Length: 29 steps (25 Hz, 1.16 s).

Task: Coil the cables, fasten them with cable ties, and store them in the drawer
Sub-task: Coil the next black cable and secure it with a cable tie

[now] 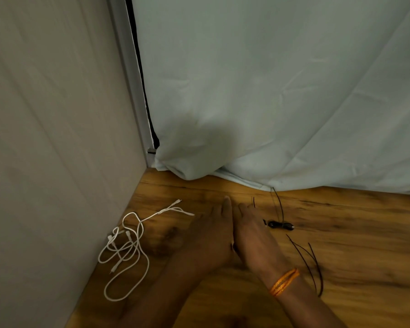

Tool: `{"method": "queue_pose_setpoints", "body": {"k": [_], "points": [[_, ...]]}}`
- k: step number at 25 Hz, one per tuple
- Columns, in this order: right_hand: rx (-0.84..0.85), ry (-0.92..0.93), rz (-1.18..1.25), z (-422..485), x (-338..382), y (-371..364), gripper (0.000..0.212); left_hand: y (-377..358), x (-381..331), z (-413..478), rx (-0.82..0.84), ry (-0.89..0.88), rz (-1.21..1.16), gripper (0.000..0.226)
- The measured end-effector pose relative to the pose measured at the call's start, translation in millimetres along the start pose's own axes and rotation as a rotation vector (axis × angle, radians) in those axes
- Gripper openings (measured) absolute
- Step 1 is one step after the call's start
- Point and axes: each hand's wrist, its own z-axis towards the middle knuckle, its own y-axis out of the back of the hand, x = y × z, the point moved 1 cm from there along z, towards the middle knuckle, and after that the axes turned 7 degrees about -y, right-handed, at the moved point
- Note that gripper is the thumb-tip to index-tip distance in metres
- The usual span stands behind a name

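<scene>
A tangle of white cables (128, 247) lies loose on the wooden table (341, 233) at the left, with several plugs spread toward the middle. My left hand (213, 235) and my right hand (253, 235) rest flat side by side on the wood, palms down, fingers together and holding nothing. Just right of my right hand lies a small black cable bundle (281, 225) with a thin black tie (278, 204) standing up from it. Two more black cable ties (310, 263) lie loose near my right wrist, which wears an orange thread band (284, 281).
A pale wall panel (52, 138) closes off the table's left side. A light blue cloth (270, 91) hangs across the back and bunches on the wood. No drawer is in view.
</scene>
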Motion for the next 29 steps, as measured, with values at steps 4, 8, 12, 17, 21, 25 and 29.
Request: {"method": "queue_pose_setpoints", "body": {"k": [4, 8, 12, 17, 21, 25, 29], "points": [[0.05, -0.017, 0.058, -14, 10, 1, 0.051, -20, 13, 18, -0.101, 0.076, 0.098, 0.029], [0.107, -0.059, 0.248, -18, -1, -11, 0.055, -24, 13, 16, -0.236, 0.032, 0.166, 0.009], [0.218, -0.223, 0.713, -12, -23, -3, 0.069, -32, 16, 18, -0.199, 0.165, 0.115, 0.018], [0.218, -0.433, 0.932, -12, -33, -3, 0.055, -38, 15, 23, -0.209, 0.205, 0.168, 0.02], [0.206, -0.408, 0.989, -12, -27, -8, 0.028, -35, 12, 29, -0.209, 0.163, 0.189, 0.018], [0.214, -0.326, 0.885, -7, -33, -5, 0.025, -35, 8, 31, -0.192, 0.138, 0.21, 0.019], [0.248, -0.258, 0.794, -6, -41, -7, 0.031, -38, 8, 30, -0.253, 0.121, 0.121, 0.026]]}}
